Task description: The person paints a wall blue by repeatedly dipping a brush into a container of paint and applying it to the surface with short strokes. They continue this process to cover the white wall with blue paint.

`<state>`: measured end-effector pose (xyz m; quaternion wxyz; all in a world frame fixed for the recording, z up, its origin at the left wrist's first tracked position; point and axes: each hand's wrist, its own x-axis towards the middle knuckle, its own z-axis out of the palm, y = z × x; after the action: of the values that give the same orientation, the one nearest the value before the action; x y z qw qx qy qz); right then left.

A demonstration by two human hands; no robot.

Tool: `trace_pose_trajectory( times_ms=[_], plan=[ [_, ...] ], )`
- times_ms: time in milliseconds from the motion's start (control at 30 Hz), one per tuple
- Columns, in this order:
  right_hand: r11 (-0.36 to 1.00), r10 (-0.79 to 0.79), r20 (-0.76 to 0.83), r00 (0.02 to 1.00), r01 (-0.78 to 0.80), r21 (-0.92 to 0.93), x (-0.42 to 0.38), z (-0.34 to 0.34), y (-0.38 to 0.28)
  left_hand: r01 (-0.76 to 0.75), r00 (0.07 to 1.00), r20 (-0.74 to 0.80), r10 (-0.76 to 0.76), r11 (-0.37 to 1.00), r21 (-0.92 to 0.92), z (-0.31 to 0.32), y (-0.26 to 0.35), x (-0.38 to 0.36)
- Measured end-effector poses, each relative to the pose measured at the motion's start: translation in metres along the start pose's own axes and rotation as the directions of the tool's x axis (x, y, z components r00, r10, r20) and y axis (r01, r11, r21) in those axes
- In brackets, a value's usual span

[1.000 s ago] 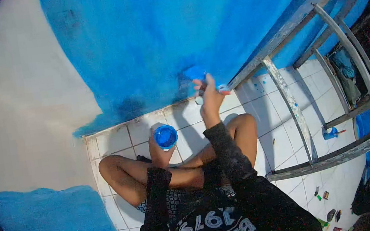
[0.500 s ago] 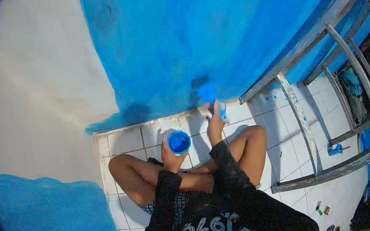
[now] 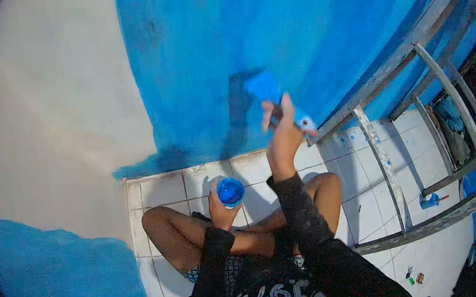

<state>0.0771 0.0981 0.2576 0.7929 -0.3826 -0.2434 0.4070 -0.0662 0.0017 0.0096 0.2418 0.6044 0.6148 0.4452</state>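
My left hand [image 3: 220,212] is wrapped round a cup of blue paint [image 3: 231,192], upright above the tiled floor between my crossed legs. My right hand [image 3: 284,136] grips the dark handle of a paintbrush [image 3: 265,87], whose wide blue bristles point up and left. Behind the brush stands the blue-painted wall [image 3: 189,53], with the brush's shadow beside it. Whether the bristles touch the wall I cannot tell. A white and blue round thing shows at the right of my right hand, blurred.
A paint-spotted wooden ladder [image 3: 386,171] leans at the right. Beyond its rungs lies another blue-coated brush [image 3: 431,201] on the white tiles [image 3: 162,190]. An unpainted white wall area [image 3: 61,87] is at the left. Small items lie on the floor at the lower right.
My right hand and the brush have moved up, away from the floor edge and higher in front of the wall. My left hand with the cup has stayed nearly in place.
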Motion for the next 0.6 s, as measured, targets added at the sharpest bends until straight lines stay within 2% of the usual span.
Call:
trace_pose_trajectory(
  times_ms=[67,133,167,233,267,333,367,400,433,500,533,567,600],
  plan=[
    [0.998,-0.042,0.048,0.998,0.044,-0.047,0.008,0.027,-0.028,-0.014,1.000,0.002,0.014,0.999,0.037,-0.003,0.000,-0.003],
    [0.986,-0.129,0.099,0.987,0.118,0.116,0.016,0.051,-0.044,-0.035,0.999,-0.008,0.035,0.999,0.007,-0.001,-0.003,-0.001],
    [0.986,-0.127,0.108,0.986,0.114,0.122,0.017,0.058,-0.049,-0.031,0.999,0.007,0.031,0.999,-0.005,-0.002,-0.003,-0.001],
    [0.960,-0.227,0.191,0.955,0.187,0.209,0.021,0.069,-0.054,-0.019,1.000,0.020,0.018,0.999,0.026,-0.003,-0.003,0.000],
    [0.962,-0.218,0.203,0.955,0.174,0.211,0.024,0.072,-0.050,-0.007,0.999,0.048,0.004,0.998,0.058,-0.004,-0.003,-0.001],
    [0.969,-0.227,0.214,0.950,0.199,0.143,0.031,0.070,-0.033,-0.001,1.000,0.021,0.000,0.998,0.062,0.001,-0.011,-0.006],
    [0.970,-0.224,0.221,0.949,0.195,0.148,0.032,0.063,-0.015,-0.038,0.999,0.022,0.039,0.999,-0.017,0.000,-0.011,-0.005],
    [0.951,-0.310,0.164,0.936,0.305,0.059,0.032,0.048,0.012,-0.079,0.997,0.016,0.081,0.992,-0.096,-0.001,-0.011,-0.002],
    [0.914,-0.397,0.114,0.911,0.403,-0.037,0.028,0.031,0.036,-0.080,0.997,-0.012,0.080,0.997,-0.015,-0.002,-0.006,-0.004],
    [0.975,-0.171,0.147,0.974,0.189,-0.121,0.011,-0.016,0.062,-0.062,0.998,-0.007,0.062,0.998,-0.023,-0.004,-0.006,-0.001],
    [0.994,-0.073,0.164,0.984,0.086,-0.073,0.001,-0.038,0.075,-0.041,0.999,0.011,0.042,0.999,-0.036,-0.003,-0.006,0.000],
    [0.989,0.089,0.004,0.996,-0.088,-0.119,-0.002,-0.064,0.100,0.010,0.999,0.032,-0.010,1.000,0.002,-0.006,0.001,-0.001],
    [0.981,-0.116,-0.075,0.990,0.102,-0.162,0.002,-0.086,0.140,-0.004,1.000,0.018,0.004,1.000,-0.005,-0.005,-0.001,-0.003]
  ],
)
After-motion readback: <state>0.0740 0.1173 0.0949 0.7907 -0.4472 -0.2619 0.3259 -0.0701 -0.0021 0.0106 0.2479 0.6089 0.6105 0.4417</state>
